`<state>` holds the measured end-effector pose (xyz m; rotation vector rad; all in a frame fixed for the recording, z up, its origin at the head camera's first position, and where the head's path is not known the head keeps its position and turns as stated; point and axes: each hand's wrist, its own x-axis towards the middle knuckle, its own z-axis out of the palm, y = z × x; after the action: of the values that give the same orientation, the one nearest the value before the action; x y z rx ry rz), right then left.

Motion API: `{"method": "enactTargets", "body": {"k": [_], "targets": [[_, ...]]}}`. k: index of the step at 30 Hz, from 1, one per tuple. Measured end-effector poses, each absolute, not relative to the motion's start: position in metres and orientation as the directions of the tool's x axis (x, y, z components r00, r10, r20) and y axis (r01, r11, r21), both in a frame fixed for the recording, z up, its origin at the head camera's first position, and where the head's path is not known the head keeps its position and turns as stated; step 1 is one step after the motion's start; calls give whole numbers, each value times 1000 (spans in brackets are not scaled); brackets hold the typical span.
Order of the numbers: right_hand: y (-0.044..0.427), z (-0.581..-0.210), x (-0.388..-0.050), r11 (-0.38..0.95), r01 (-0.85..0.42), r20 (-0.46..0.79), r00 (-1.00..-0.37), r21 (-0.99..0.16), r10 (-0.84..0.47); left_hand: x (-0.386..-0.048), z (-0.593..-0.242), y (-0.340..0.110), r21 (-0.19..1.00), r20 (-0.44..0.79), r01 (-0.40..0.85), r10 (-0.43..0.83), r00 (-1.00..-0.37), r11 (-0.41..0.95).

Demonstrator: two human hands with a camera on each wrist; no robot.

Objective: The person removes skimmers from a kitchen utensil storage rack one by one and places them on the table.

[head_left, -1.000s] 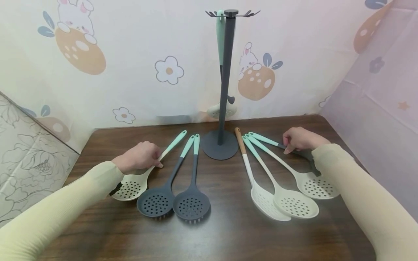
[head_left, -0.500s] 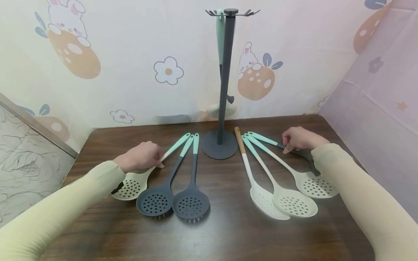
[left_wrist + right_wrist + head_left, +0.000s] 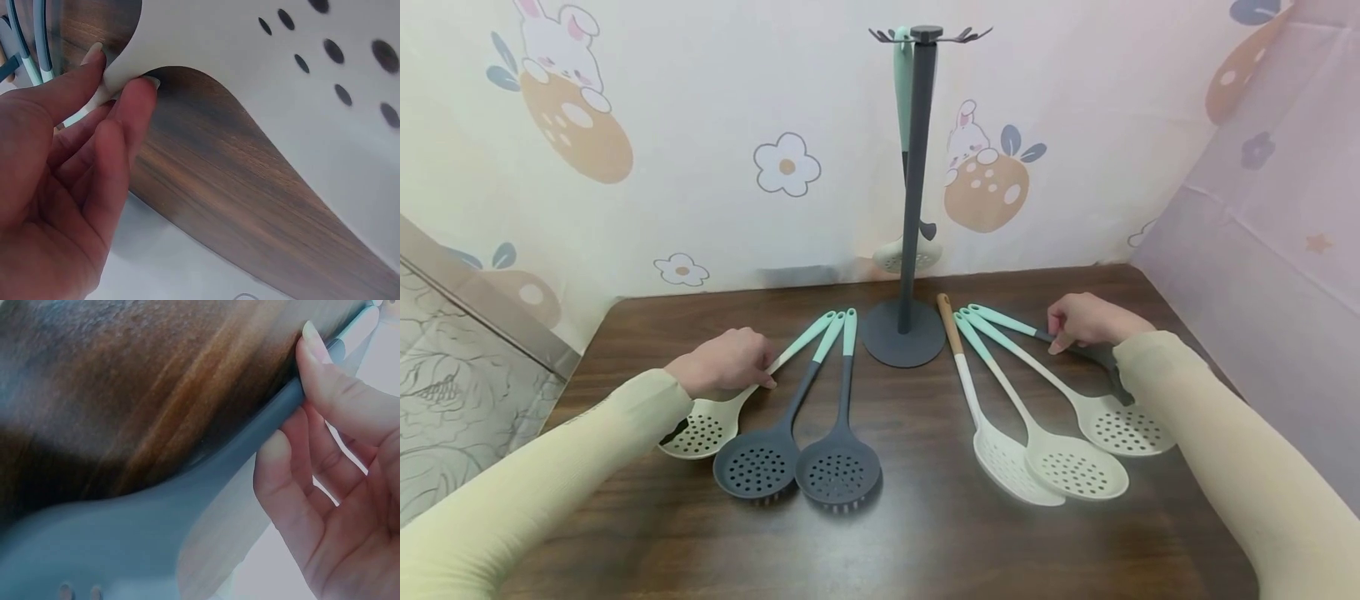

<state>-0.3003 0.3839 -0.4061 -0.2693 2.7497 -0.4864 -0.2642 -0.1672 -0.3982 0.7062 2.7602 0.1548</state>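
Observation:
My left hand (image 3: 722, 362) pinches the neck of a white skimmer (image 3: 703, 429) with a mint handle end, lying at the table's left. In the left wrist view, thumb and fingers grip that neck beside its perforated bowl (image 3: 331, 50). At the far right, my right hand (image 3: 1090, 321) pinches the grey shaft of a mint-handled utensil (image 3: 1000, 318). My forearm hides most of its head; the right wrist view shows part of a broad grey head (image 3: 112, 537) with small holes. Two dark grey skimmers (image 3: 756, 462) lie right of the left hand.
A dark utensil stand (image 3: 912, 200) with hooks on top rises at the back middle; one mint-handled utensil (image 3: 903, 92) hangs there behind the pole. Two white skimmers (image 3: 1075, 467) and a wooden-handled white turner (image 3: 1000, 462) lie near the right hand on the brown table (image 3: 880, 567).
The mint handle end of the left white skimmer has swung slightly right, towards the dark grey skimmers' handles. Both hands keep their grips; the head view has shifted a little.

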Motion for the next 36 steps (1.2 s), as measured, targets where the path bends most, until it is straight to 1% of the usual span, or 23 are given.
{"method": "enactTargets", "body": {"k": [4,10,15,19,21,23,26,31,36], "targets": [[383,-406,-300,921,-131,-293,-924,-366,-248,-265,-398,-167,147,-273,455,479,-834,878],[383,-406,-300,922,-140,-295,-921,-360,-255,-265,-393,-169,75,-297,501,499,-814,862],[382,-406,-300,924,-134,-293,-923,-358,-248,-265,-385,-170,87,-357,502,497,-791,861],[381,-406,-301,924,-131,-295,-923,-359,-246,-265,-374,-170,95,-409,521,511,-756,848],[382,-407,-302,925,-130,-298,-923,-357,-245,-267,-367,-168,82,-409,519,504,-761,851],[383,-407,-302,926,-127,-300,-923,-355,-242,-272,-358,-165,71,-380,521,506,-774,851],[385,-407,-303,928,-125,-301,-924,-350,-238,-281,-342,-156,64,-280,540,534,-798,839],[385,-408,-302,925,-126,-299,-923,-358,-242,-297,-317,-135,111,-112,614,623,-774,782],[384,-409,-302,925,-123,-303,-922,-360,-241,-310,-300,-112,158,-1,606,614,-789,779]]}}
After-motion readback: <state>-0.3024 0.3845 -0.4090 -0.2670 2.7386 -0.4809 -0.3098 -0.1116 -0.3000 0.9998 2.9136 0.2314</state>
